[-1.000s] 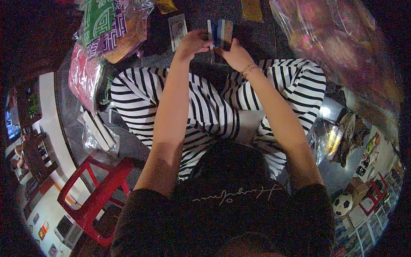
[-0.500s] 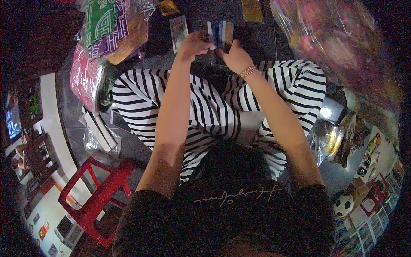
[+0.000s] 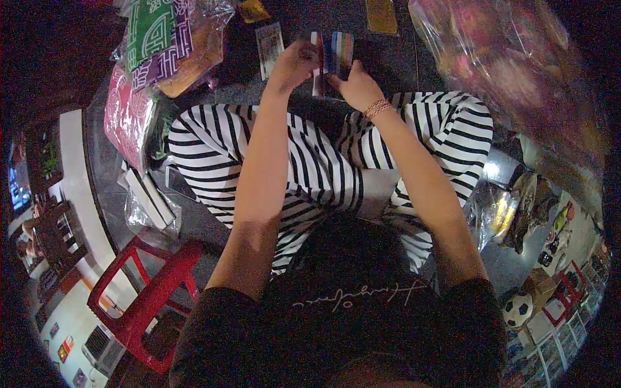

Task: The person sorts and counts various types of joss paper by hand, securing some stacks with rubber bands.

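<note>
Out in front of my crossed legs, my right hand point(image 3: 357, 85) grips the lower end of a stack of printed paper slips point(image 3: 343, 53), with blue, white and orange edges showing. Just left of it, my left hand point(image 3: 294, 66) pinches a narrow, pale paper slip point(image 3: 316, 81) that stands upright, apart from the stack at the top. What is printed on the papers is too dark to read. On the dark floor beside my left hand lies a grey-and-white printed paper point(image 3: 270, 48).
Gold papers point(image 3: 381, 16) lie farther off. Plastic-wrapped green and purple packs point(image 3: 155, 39) and a pink pack point(image 3: 126, 116) sit at the left, above a red stool point(image 3: 145, 304). A large clear bag of pinkish things point(image 3: 498, 58) fills the upper right. A soccer ball point(image 3: 518, 310) is lower right.
My left hand has moved slightly up and left, and the pale slip now shows at greater length beside the stack. My right hand stays nearly in place.
</note>
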The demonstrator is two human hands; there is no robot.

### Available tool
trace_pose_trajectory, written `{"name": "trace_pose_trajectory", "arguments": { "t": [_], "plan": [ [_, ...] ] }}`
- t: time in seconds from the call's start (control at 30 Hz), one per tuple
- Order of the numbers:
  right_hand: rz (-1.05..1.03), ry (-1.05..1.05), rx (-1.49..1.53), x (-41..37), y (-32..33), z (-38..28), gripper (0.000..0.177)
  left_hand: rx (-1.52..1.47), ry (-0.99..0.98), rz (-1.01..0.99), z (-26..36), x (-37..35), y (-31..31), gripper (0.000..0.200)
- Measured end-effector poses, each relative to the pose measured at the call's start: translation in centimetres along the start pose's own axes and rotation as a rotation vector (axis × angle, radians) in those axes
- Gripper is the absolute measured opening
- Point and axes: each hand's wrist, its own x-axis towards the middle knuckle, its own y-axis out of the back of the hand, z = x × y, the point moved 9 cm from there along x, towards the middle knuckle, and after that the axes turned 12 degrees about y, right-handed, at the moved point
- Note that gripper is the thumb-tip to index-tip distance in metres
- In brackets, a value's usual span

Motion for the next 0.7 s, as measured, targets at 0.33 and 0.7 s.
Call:
{"name": "trace_pose_trajectory", "arguments": {
  "t": [0.33,0.7],
  "plan": [
    [0.019,0.01,0.008,0.2,-0.2,0.2,0.074,0.15,-0.097,0.072,-0.8,1.0,-0.3,0.037],
    [-0.017,-0.039,0.042,-0.1,0.3,-0.1,0.08,0.295,-0.092,0.202,-0.5,0.6,0.9,0.044]
  ]
}}
